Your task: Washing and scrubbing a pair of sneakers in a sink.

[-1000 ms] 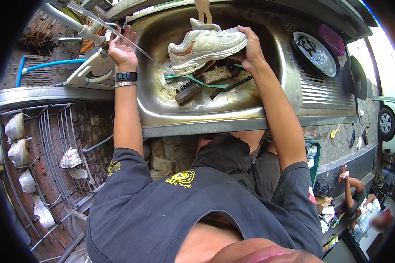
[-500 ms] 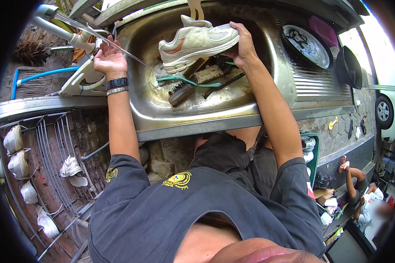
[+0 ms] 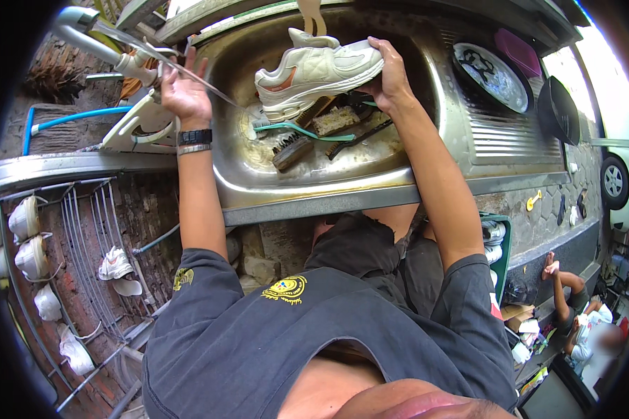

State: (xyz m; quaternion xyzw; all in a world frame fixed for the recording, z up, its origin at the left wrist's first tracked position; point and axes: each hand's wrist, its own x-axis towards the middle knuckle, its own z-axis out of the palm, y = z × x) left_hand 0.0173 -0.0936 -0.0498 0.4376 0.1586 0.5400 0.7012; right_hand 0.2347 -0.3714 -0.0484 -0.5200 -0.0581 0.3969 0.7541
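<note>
A white sneaker [image 3: 314, 73] with an orange patch is held over the metal sink [image 3: 258, 185], my right hand [image 3: 390, 73] closed around its toe. My left hand [image 3: 187, 91] is raised at the sink's left rim with fingers spread and holds nothing. It is close to the tap [image 3: 138, 68], from which a thin stream of water runs into the basin. Under the sneaker lie a green-handled brush [image 3: 307, 130], a brush with dark bristles [image 3: 293, 151], a pale block-shaped brush [image 3: 337, 120] and another dark brush [image 3: 360, 140].
On the ribbed drainboard [image 3: 510, 143] at right rest a dark basin [image 3: 493, 77] of foamy water and a pink tub [image 3: 518, 51]. A black bowl [image 3: 558, 110] leans beside them. White shoes [image 3: 31, 258] hang on a rack at lower left. Another person [image 3: 594, 325] sits far right.
My left hand has turned and lifted a little beside the tap, its fingers spreading wider. My right hand keeps the sneaker in nearly the same place.
</note>
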